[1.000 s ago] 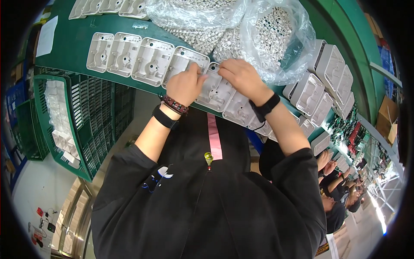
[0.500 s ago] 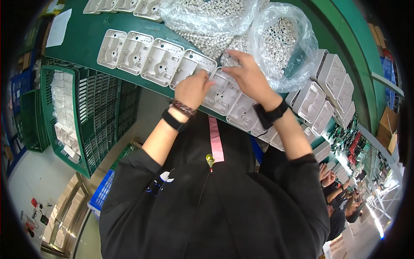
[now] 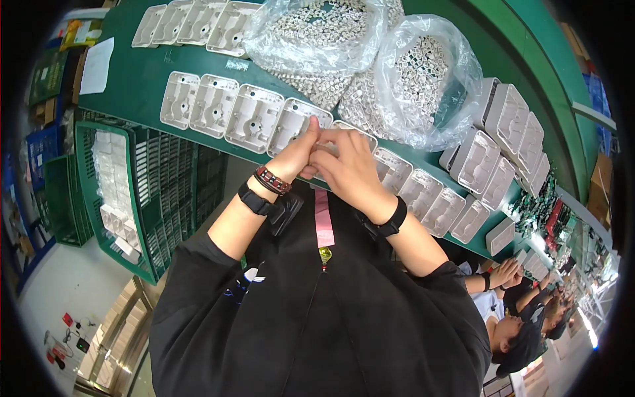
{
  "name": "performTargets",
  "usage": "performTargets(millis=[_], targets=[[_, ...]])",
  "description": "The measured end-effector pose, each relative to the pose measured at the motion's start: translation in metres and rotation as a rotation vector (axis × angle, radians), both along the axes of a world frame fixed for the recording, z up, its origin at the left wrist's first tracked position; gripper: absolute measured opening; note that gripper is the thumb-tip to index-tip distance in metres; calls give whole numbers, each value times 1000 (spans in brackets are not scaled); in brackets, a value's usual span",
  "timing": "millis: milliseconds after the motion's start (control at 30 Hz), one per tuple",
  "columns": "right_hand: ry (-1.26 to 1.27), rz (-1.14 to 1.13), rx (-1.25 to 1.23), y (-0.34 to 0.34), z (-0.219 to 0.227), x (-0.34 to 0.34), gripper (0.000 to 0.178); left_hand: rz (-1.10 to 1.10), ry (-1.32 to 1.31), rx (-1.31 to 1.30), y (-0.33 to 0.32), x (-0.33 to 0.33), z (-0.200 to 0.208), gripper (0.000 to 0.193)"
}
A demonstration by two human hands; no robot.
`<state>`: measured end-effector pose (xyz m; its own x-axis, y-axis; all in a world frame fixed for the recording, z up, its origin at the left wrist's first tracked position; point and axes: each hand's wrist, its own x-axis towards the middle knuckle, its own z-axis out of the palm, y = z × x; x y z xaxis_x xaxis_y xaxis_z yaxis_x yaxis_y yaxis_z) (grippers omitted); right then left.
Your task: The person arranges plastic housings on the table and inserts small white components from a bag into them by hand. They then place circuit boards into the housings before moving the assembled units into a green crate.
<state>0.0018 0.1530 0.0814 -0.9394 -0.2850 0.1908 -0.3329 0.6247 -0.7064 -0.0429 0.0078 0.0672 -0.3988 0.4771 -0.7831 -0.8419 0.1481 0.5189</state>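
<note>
While the left hand (image 3: 297,153) and right hand (image 3: 352,171) meet just above frame centre, fingers bunched, any grasp unclear, a half-covered grey housing (image 3: 368,137) lies beneath, nearer the right, long axis seemingly up-down.

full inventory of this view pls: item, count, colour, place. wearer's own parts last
near-row housings: about nine, light grey, table's near edge
back-row housings: four visible, light grey, upper left
stacked housings: several, light grey, table's right
small parts: uncountable, whitish, in and beside bags
plastic bags: two, clear, top centre
paper: one, white, table's left end
table: one, green, beneath these
large crate: one, green, left, below table
cardboard: brown, far right, count unclear
co-workers: at least two, dark caps, lower right
pink strap: one, wearer's front
wristbands: two, black, one per wrist
shirt: one, black, lower centre
left hand: one, bare, at near row
right hand: one, bare, beside left; grip hidden
</note>
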Motion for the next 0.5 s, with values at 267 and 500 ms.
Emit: performTargets(millis=[267,500], targets=[[-476,-516,-630,-67,-19,-17,8,-313,617,109,-52,-40,-13,40],[-538,-652,-903,-114,-4,-27,8,-474,185,312,-105,-79,-3,30]])
